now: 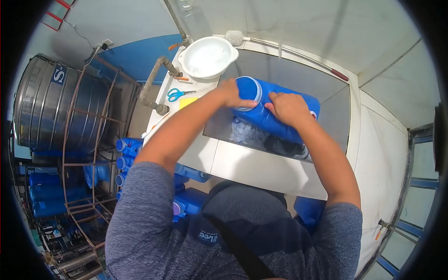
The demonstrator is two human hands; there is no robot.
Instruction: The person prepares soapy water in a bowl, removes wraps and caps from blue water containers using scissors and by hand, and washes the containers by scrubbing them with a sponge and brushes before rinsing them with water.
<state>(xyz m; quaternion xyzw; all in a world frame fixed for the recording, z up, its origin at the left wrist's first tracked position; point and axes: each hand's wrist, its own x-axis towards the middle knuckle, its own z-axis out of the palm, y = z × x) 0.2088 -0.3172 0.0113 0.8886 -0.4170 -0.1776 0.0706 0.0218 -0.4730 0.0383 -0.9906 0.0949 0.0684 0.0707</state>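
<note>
A large blue water jug (291,93) lies on its side across the sink, its wide round end with a pale ring facing left. My left hand (229,95) is closed around that ringed end, the thumb over the rim and the other fingers partly hidden behind it. On the jug's upper side, my right hand (290,109) has its fingers curled and pressed in; whether a handle is under them I cannot make out. Below the jug, clear crumpled-looking material (247,131) shows in the sink.
A white basin (208,57) with whitish contents stands behind my left hand. Blue scissors (175,94), a yellow sponge-like piece (187,102) and pipe taps (163,63) are at left. A long-handled brush (298,51) lies along the back ledge. Several blue jugs (128,163) stand below the counter.
</note>
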